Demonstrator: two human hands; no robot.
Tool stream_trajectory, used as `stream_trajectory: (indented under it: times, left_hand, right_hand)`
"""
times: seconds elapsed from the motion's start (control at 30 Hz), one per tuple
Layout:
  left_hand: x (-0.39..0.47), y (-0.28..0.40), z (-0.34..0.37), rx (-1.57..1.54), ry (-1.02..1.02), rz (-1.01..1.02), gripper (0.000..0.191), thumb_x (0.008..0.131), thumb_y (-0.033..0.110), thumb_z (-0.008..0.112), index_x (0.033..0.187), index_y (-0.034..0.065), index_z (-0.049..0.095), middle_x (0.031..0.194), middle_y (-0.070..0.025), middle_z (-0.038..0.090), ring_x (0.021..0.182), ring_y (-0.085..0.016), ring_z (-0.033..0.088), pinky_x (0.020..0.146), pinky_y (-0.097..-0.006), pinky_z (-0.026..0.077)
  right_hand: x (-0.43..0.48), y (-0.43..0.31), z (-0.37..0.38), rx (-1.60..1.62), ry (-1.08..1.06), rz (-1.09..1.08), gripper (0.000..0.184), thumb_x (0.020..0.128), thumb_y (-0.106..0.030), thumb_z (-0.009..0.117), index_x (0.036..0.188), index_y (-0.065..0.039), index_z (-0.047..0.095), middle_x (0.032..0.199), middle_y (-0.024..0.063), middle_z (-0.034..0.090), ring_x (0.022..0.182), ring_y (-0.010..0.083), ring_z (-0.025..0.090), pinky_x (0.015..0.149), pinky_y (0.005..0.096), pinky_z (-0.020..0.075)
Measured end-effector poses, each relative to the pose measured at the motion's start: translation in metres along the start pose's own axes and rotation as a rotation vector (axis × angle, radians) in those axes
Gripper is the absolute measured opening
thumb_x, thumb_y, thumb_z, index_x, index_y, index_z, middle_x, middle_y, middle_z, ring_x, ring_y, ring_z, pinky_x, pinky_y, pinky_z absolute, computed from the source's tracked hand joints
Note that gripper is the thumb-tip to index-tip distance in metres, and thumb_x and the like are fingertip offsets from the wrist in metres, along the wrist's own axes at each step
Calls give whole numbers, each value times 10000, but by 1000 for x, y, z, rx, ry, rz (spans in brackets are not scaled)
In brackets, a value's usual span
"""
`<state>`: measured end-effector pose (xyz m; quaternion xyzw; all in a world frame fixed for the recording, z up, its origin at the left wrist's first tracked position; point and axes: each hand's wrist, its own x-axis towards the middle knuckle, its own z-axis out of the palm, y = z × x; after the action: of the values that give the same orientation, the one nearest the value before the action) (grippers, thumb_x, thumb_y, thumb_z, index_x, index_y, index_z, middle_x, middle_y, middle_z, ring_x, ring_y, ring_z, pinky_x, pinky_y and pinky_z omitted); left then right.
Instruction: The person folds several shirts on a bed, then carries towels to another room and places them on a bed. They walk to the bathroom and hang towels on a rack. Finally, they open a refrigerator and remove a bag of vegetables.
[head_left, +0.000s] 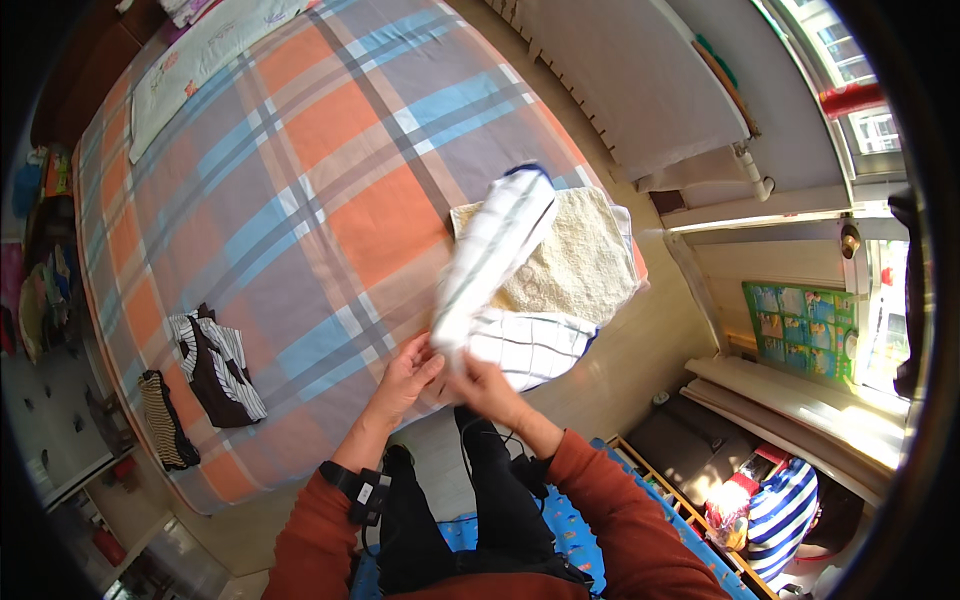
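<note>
A white checked cloth (495, 240) with a dark blue edge, blurred by motion, extends from my hands over the bed. Its near end is at my right hand (484, 386), whose fingers close on it. Beside that end is my left hand (409, 375), thumb and fingers bent; whether it grips the cloth cannot be made out. A cream terry towel (577, 255) lies at the bed's corner, partly covered by the raised cloth. Another white checked cloth part (532, 349) with a blue edge lies on the near side of the towel.
The plaid bedspread (390, 225) spans the bed. Folded striped clothing (217, 367) and a smaller striped garment (165, 420) lie at left. A pillow or cover (202, 67) is at the far end. Right of me stand a dark case (682, 442) and a striped bag (780, 510).
</note>
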<state>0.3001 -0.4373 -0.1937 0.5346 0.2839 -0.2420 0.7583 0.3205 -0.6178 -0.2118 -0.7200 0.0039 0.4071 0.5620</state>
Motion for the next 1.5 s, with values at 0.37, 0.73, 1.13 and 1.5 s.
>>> stream_trajectory:
  times: [0.37,0.73,1.13,1.5]
  left_hand:
    - [-90,-10,-144,-311,624,145,353,926,204,516,1213,0,501,1195,-118,565,1080,-225,561,921,-346,454]
    - [-153,-24,-160,-347,724,177,376,944,222,498,1236,-15,472,1194,-127,562,1069,-219,559,909,-327,444]
    - [-266,-27,-175,-526,810,490,344,960,235,486,1216,6,513,1147,-80,588,1032,-158,563,881,-282,447]
    - [-470,-138,-264,-961,671,923,376,974,229,405,1267,3,470,1270,-117,524,1189,-239,484,1011,-386,376]
  right_hand:
    - [39,114,-212,-293,1024,-144,550,709,-187,757,1169,18,535,1150,176,544,1097,263,505,932,356,398]
    - [81,102,-272,-32,721,-166,481,662,-168,775,1069,21,604,963,81,656,863,173,612,784,311,474]
    - [-25,-36,-153,243,559,-221,255,819,-101,635,1047,11,616,929,27,623,821,106,571,739,254,451]
    - [-115,-143,69,486,-85,-306,443,872,-241,461,1249,-7,468,1168,92,556,1072,220,541,891,358,462]
